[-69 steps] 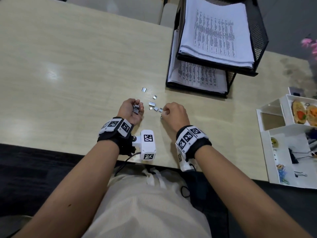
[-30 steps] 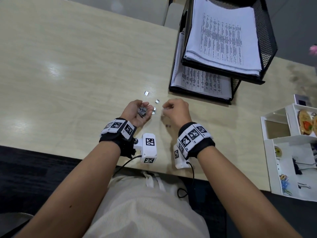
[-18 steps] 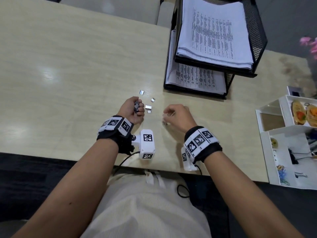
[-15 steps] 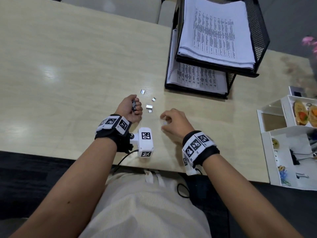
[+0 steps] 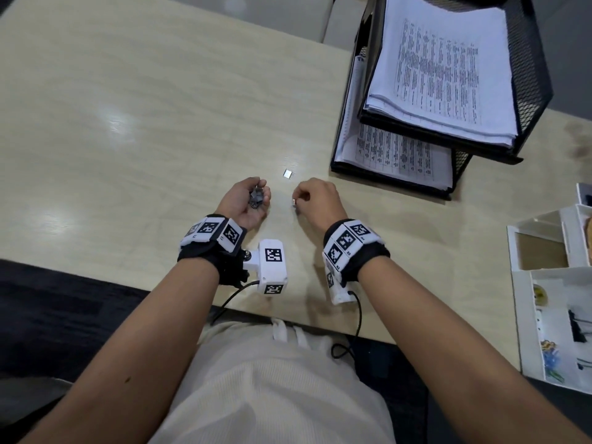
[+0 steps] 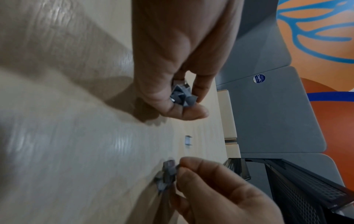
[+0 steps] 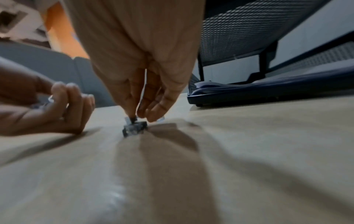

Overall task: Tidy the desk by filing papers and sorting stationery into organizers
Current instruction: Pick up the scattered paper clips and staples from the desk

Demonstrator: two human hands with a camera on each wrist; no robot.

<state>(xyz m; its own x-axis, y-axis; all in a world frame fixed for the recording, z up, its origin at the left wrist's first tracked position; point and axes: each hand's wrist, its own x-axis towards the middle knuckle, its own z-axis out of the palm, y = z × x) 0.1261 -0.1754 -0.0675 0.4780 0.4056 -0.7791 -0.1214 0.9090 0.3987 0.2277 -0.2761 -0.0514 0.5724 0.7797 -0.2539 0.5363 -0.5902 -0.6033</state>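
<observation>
Small silver staple strips are the loose stationery on the pale wood desk (image 5: 128,129). My left hand (image 5: 258,195) lies palm up, fingers curled round a heap of staple strips (image 5: 256,197), seen close in the left wrist view (image 6: 182,94). Just to its right, my right hand (image 5: 299,200) pinches a few staple strips (image 7: 135,128) against the desktop, also seen as staple strips (image 6: 167,174) in the left wrist view. One loose staple strip (image 5: 288,174) lies on the desk just beyond both hands, apart from them.
A black mesh two-tier paper tray (image 5: 448,145) holding printed sheets stands at the back right, close beyond my right hand. A white compartment organizer (image 5: 544,283) with clips and small items sits at the desk's right edge. Grey chairs stand behind the desk.
My right hand moved forward and left to the strips beside my left hand and now pinches them. Fewer strips lie loose on the desk. My left hand has turned more palm up.
</observation>
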